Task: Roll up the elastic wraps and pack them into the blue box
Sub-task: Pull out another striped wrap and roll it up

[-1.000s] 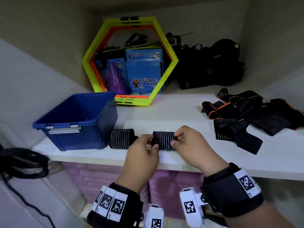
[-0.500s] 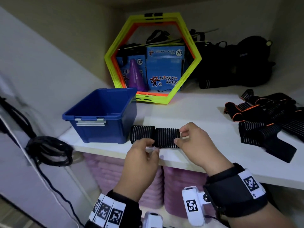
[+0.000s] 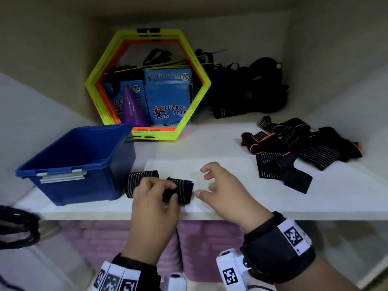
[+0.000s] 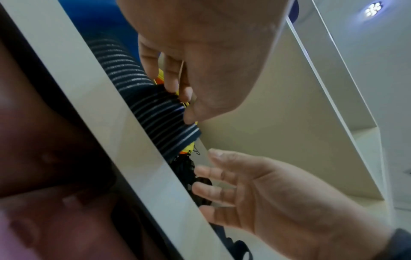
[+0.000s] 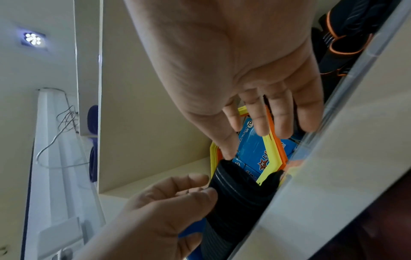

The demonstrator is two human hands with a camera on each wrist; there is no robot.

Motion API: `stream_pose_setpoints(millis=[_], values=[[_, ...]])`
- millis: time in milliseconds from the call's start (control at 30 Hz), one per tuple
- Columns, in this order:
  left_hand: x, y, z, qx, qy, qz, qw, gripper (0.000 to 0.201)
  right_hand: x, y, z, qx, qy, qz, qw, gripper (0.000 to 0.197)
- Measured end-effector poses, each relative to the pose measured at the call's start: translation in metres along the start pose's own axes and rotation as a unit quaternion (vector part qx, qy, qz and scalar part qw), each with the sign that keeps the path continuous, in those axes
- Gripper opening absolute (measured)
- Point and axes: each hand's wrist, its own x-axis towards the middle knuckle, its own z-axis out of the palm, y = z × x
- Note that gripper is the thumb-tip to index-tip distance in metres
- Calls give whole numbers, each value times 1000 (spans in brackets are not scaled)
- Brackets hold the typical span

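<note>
Black rolled wrap (image 3: 180,191) gripped in left hand (image 3: 154,199), right hand (image 3: 225,191) spread free; blue box (image 3: 77,162) empty, loose pile (image 3: 300,148) right of it unrolled.

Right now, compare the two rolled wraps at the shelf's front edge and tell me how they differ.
The left roll lies free on the shelf beside the blue box; the right roll is gripped by the left hand. The left roll looks neatly closed; the right roll shows a loose flap at its top edge. The open right hand hovers near the right roll only. Both are black with thin pale stripes, and neither is in the box.
</note>
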Motion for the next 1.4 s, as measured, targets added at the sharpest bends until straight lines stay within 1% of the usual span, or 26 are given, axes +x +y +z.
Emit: stream_pose_setpoints(millis=[67, 133, 200, 300, 400, 467, 533, 600, 667, 767, 933, 1033, 1100, 1133, 1167, 1233, 1300, 1367, 1400], values=[[0, -7, 0, 32, -3, -11, 999, 30, 1, -6, 4, 0, -22, -28, 999, 47], [2, -12, 3, 39, -23, -5, 999, 33, 5, -12, 10, 1, -44, -37, 998, 44], [2, -15, 6, 39, -40, 2, 998, 35, 11, -15, 18, 8, -51, -22, 998, 42], [2, -17, 10, 55, -57, 6, 997, 40, 20, -14, 30, 4, -30, 8, 999, 42], [3, -21, 13, 87, -74, 29, 993, 47, 25, -12, 34, -7, -22, 2, 1000, 57], [5, -23, 14, 104, -85, 45, 990, 52, 25, -14, 32, -12, -56, -22, 998, 65], [5, -21, 13, 104, -85, 44, 990, 56, 25, -14, 31, -61, -108, -47, 991, 75], [5, -17, 12, 89, -80, 36, 992, 58, 24, -16, 31, -119, -131, -48, 983, 82], [7, -15, 10, 74, -90, 35, 993, 56, 23, -18, 32, -135, -133, -32, 981, 79], [10, -19, 8, 65, -99, 47, 992, 54, 25, -18, 30, -132, -134, -33, 982, 69], [11, -22, 5, 50, -107, 56, 991, 49, 26, -10, 29, -171, -98, -43, 979, 56], [13, -20, -2, 31, -86, 47, 995, 35, 29, -7, 23, -117, -105, -42, 987, 39], [15, -18, -6, 14, -67, 49, 996, 29, 32, -6, 19, -42, -121, -23, 991, 21], [15, -16, -7, 5, -55, 52, 997, 28, 33, -6, 17, 3, -131, -6, 991, 14], [17, -16, -8, -1, -42, 56, 998, 27, 33, -7, 17, 41, -140, 13, 989, 16], [19, -19, -11, 11, -11, 57, 998, 28, 34, -9, 18, 81, -138, 59, 985, 26], [23, -24, -15, 52, 6, 38, 998, 32, 41, -10, 19, 85, -122, 102, 984, 33], [25, -32, -16, 87, -3, 17, 996, 38, 50, -11, 19, 67, -115, 125, 983, 39], [25, -35, -16, 96, -13, 11, 995, 41, 55, -10, 19, 46, -115, 127, 984, 39]])
